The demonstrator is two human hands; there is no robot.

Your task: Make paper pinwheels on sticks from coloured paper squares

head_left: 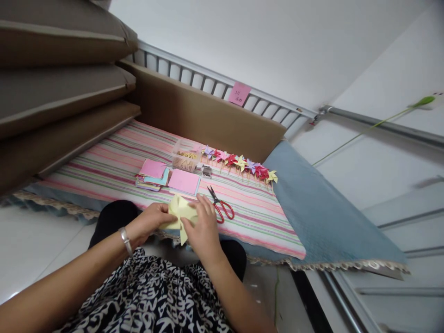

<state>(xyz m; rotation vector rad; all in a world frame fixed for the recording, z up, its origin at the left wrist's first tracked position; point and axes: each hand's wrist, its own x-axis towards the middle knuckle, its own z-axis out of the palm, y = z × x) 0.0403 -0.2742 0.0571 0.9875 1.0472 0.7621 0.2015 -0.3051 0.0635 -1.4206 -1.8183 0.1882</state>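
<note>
The fingers (165, 209) of the left hand (147, 224) pinch the left side of a piece of yellow paper (179, 209), thumb toward the body. In the head view, the right hand (205, 229) comes in from the other side, its thumb pressed near the middle of the paper and its other fingers along the far right edge, so both hands grip the same piece and neither has to travel to reach it.

The paper lies directly between the two sets of fingers, above the near edge of the striped cloth (256, 224). It spreads into folded, pointed flaps and shows no clear long axis; one narrow flap points down toward the lap, just below the right thumb and closer to it than to the left hand. How the folds meet under the thumbs is hidden.

The scissors (216, 200) lie just beyond the right hand, on its outer side, blades pointing away and slightly left, red handles toward the person. A stack of pink paper (183, 181) lies past the fingertips, and a row of pinwheels (240, 163) stretches farther off to the right, well apart from both hands.
</note>
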